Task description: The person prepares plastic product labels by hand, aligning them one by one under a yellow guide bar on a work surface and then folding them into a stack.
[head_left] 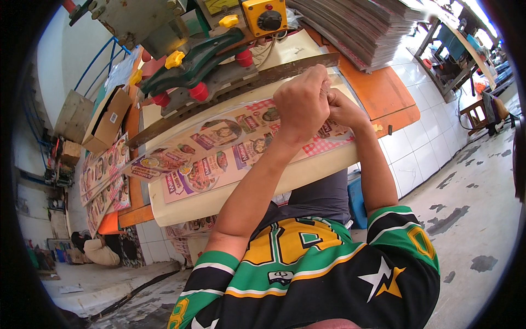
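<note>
My left hand [301, 104] is closed in a fist over the far right part of the work table. Against it, just to the right, my right hand [347, 109] is also closed, its fingers meeting the left ones. Whatever lies between the fingers, if anything, is hidden. Beneath both hands are printed sheets [211, 170] with food pictures and a red checked pattern, lying on a cream board [257, 183]. A long metal bar [230, 96] crosses the table just beyond the sheets, and its right end reaches behind my hands.
A machine with a green clamp arm [192, 63], red feet and yellow knobs stands beyond the bar, beside a yellow control box [265, 17]. Stacked sheets [356, 27] rise at the far right. An open cardboard box [108, 120] and more printed sheets [107, 167] are at left.
</note>
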A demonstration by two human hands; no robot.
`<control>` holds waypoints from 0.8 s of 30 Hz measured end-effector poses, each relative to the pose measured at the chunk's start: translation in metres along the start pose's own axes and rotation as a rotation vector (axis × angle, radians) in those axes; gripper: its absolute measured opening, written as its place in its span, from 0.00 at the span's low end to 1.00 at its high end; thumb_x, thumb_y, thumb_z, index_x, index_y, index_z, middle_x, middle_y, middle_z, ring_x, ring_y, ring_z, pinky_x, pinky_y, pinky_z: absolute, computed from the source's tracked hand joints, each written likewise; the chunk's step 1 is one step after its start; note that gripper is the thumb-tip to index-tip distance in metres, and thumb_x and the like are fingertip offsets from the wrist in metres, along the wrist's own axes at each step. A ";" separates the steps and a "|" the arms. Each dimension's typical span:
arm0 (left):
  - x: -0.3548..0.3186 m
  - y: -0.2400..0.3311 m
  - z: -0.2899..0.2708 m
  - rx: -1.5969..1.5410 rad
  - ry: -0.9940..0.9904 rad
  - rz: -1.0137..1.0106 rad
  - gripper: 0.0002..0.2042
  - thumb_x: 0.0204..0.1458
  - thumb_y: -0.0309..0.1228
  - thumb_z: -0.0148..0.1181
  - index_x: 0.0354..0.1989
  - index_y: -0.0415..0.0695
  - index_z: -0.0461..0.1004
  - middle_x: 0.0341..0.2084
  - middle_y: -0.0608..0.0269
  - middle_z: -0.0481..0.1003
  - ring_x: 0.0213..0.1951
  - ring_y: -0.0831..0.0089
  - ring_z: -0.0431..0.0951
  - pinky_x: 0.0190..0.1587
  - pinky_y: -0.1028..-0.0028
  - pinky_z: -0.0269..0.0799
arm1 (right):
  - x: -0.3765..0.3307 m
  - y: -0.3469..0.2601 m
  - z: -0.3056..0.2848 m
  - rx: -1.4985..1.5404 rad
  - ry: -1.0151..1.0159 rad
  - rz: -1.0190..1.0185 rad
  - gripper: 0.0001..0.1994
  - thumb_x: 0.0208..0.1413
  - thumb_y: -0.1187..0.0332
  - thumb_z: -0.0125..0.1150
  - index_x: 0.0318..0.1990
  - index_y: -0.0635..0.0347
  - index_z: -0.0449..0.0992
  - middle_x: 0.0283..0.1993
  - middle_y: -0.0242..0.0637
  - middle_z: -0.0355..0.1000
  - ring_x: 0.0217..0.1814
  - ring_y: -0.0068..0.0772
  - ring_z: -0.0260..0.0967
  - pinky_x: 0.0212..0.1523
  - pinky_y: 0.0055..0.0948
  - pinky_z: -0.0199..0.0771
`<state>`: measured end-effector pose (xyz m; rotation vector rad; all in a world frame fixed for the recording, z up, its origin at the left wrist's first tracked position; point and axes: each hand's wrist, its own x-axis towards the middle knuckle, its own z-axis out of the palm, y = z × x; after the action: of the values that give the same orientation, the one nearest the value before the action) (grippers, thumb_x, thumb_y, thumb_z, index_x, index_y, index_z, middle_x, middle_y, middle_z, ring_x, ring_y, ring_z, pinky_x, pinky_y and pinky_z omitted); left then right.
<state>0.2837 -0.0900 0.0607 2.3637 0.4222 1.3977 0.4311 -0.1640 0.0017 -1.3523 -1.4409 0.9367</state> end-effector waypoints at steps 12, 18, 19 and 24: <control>0.001 0.003 -0.001 0.027 -0.011 -0.040 0.07 0.58 0.31 0.62 0.31 0.46 0.71 0.24 0.58 0.77 0.28 0.51 0.79 0.28 0.57 0.69 | 0.001 -0.003 0.000 0.011 -0.015 0.016 0.12 0.65 0.73 0.59 0.53 0.67 0.78 0.44 0.32 0.80 0.46 0.18 0.72 0.50 0.28 0.75; 0.001 0.003 0.000 0.007 -0.017 -0.055 0.07 0.58 0.31 0.60 0.32 0.46 0.69 0.25 0.58 0.76 0.28 0.51 0.78 0.30 0.55 0.69 | 0.002 0.002 -0.002 -0.027 -0.012 0.008 0.11 0.65 0.73 0.58 0.51 0.66 0.78 0.43 0.32 0.80 0.45 0.18 0.72 0.50 0.28 0.76; 0.002 0.002 0.000 0.002 -0.018 -0.058 0.07 0.58 0.31 0.60 0.32 0.45 0.69 0.25 0.58 0.76 0.28 0.50 0.78 0.30 0.55 0.69 | 0.002 0.001 -0.001 -0.020 -0.011 0.013 0.11 0.65 0.73 0.58 0.51 0.66 0.78 0.43 0.32 0.80 0.45 0.18 0.72 0.50 0.28 0.76; 0.004 0.000 -0.006 -0.046 -0.112 -0.088 0.06 0.58 0.31 0.61 0.32 0.45 0.71 0.25 0.58 0.76 0.30 0.49 0.79 0.31 0.55 0.71 | 0.001 -0.001 -0.001 -0.044 -0.020 -0.018 0.11 0.66 0.71 0.59 0.50 0.66 0.79 0.42 0.33 0.81 0.45 0.19 0.72 0.50 0.28 0.76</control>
<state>0.2805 -0.0877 0.0663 2.3431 0.4520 1.2171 0.4317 -0.1632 0.0035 -1.3635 -1.4942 0.9146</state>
